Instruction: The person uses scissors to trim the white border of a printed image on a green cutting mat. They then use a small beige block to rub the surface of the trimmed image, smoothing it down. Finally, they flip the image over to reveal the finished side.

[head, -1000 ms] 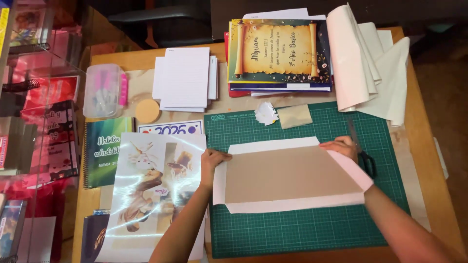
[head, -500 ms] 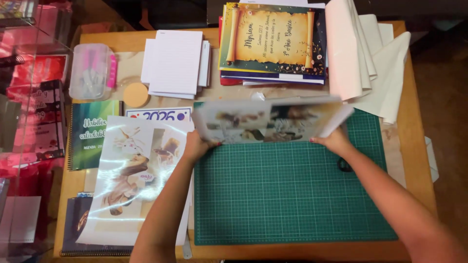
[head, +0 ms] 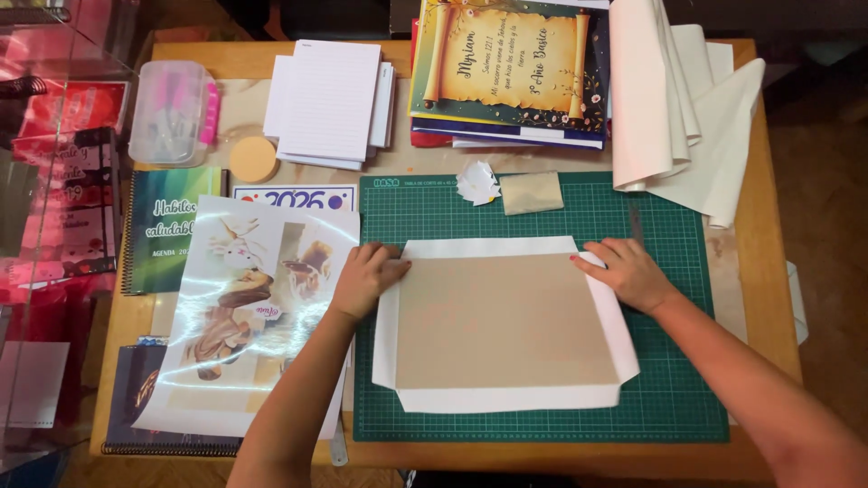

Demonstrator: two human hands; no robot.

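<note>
Brown board [head: 506, 321] lies flat near the middle of the green cutting mat [head: 687, 398], resting on a white sheet [head: 511, 398] whose margins show on all four sides with clipped corners. Left hand [head: 366, 278] comes in from below, forearm angled up from the lower edge, palm down, fingers together and pressed flat on the left white margin at the board's upper left corner; nothing pinched. Right hand [head: 628, 271] reaches in from the lower right, wrist bent, palm down, fingers slightly spread and pressing on the upper right corner where the white flap meets the board; holds nothing. Both arms bare. Just left of the mat lies a glossy printed picture sheet [head: 240, 316], partly over spiral notebooks [head: 167, 226]. Above the mat: a stack of lined pages [head: 330, 99], a round tan disc [head: 253, 158], a clear plastic box [head: 172, 113], a scroll-patterned cover [head: 511, 68], and loose white paper sheets [head: 687, 108]. A crumpled white scrap [head: 476, 183] and a small tan piece [head: 532, 192] sit on the mat's top edge.
</note>
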